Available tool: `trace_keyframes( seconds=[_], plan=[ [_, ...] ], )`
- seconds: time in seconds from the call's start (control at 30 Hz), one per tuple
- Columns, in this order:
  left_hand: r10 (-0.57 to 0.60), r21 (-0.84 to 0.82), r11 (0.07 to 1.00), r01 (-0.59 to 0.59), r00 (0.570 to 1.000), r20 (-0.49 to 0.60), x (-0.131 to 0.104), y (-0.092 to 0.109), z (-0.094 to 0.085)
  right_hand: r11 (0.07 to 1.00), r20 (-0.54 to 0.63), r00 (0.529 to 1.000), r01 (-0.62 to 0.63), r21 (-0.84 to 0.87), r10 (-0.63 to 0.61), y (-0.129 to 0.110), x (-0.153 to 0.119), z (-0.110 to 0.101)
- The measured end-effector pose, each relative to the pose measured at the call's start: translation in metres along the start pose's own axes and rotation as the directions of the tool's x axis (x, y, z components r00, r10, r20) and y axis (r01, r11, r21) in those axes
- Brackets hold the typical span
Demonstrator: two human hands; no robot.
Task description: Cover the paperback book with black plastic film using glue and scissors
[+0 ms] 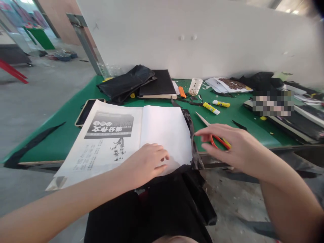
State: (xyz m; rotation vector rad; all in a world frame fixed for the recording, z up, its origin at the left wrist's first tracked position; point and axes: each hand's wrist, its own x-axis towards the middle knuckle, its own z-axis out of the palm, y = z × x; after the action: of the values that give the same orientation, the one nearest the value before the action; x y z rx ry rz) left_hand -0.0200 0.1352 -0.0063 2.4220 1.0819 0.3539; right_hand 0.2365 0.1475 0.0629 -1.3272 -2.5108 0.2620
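Note:
An open book lies at the front edge of the green table, with a printed page on the left and a blank white page on the right. Black wrapping material sticks out along the book's right and lower edges. My left hand rests on the lower part of the blank page, fingers bent and apart, holding nothing. Just right of the book, my right hand hovers with thumb and fingers apart over red-and-yellow-handled scissors, whose blades point away; it partly covers their handles.
Beyond the book are a phone, black folded material, a black book, an orange item, a clear cup and two glue sticks. At the right lie more black-covered books. A black strip is at the left.

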Motion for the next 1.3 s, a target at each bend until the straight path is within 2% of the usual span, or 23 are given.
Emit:
trace_keyframes(
  seconds=[0.03,0.07,0.13,0.2,0.27,0.33,0.4,0.5,0.57,0.77,0.87,0.97,1.03,1.13,1.3],
  plan=[
    [0.007,0.057,0.998,-0.006,1.0,-0.01,-0.009,0.001,-0.002,0.982,-0.076,0.982,-0.166,0.094,0.173,0.009,-0.011,0.005],
    [0.004,0.114,0.994,-0.001,1.0,-0.024,-0.018,0.001,-0.002,0.933,-0.12,0.936,-0.304,0.194,0.33,0.019,-0.022,0.014],
    [0.0,0.211,0.977,0.012,0.998,-0.055,-0.034,0.001,0.0,0.803,-0.065,0.841,-0.487,0.344,0.537,0.036,-0.042,0.043],
    [0.008,0.273,0.962,0.022,0.994,-0.108,-0.047,0.001,0.005,0.714,0.072,0.808,-0.554,0.427,0.584,0.046,-0.055,0.074],
    [0.045,0.323,0.946,0.019,0.981,-0.189,-0.055,0.003,0.008,0.58,0.227,0.796,-0.574,0.577,0.561,0.045,-0.063,0.098],
    [0.142,0.406,0.914,-0.025,0.955,-0.261,-0.062,0.007,0.011,0.437,0.318,0.791,-0.569,0.697,0.523,0.038,-0.066,0.111],
    [0.285,0.523,0.846,-0.105,0.917,-0.278,-0.067,0.011,0.013,0.371,0.323,0.802,-0.538,0.757,0.503,0.028,-0.067,0.114],
    [0.433,0.653,0.735,-0.18,0.866,-0.249,-0.07,0.016,0.018,0.387,0.267,0.836,-0.474,0.791,0.479,0.018,-0.068,0.112],
    [0.441,0.672,0.722,-0.167,0.859,-0.26,-0.069,0.017,0.023,0.384,0.248,0.845,-0.451,0.806,0.473,0.014,-0.068,0.111],
    [0.259,0.591,0.804,0.061,0.859,-0.441,-0.06,0.013,0.034,0.362,0.174,0.852,-0.383,0.85,0.493,0.007,-0.069,0.111],
    [0.139,0.5,0.848,0.179,0.833,-0.535,-0.06,0.013,0.039,0.383,0.164,0.864,-0.372,0.846,0.477,0.004,-0.069,0.112],
    [-0.017,0.339,0.899,0.277,0.796,-0.606,-0.064,0.013,0.045,0.373,0.186,0.876,-0.37,0.85,0.446,0.0,-0.069,0.116],
    [-0.086,0.241,0.921,0.306,0.763,-0.641,-0.066,0.013,0.049,0.354,0.2,0.879,-0.369,0.859,0.433,-0.002,-0.069,0.119],
    [-0.106,0.184,0.934,0.308,0.726,-0.679,-0.068,0.01,0.053,0.331,0.185,0.88,-0.349,0.877,0.437,-0.004,-0.068,0.124],
    [-0.118,0.157,0.945,0.288,0.745,-0.657,-0.073,0.006,0.052,0.277,0.148,0.868,-0.307,0.911,0.474,-0.003,-0.068,0.128]
  ],
)
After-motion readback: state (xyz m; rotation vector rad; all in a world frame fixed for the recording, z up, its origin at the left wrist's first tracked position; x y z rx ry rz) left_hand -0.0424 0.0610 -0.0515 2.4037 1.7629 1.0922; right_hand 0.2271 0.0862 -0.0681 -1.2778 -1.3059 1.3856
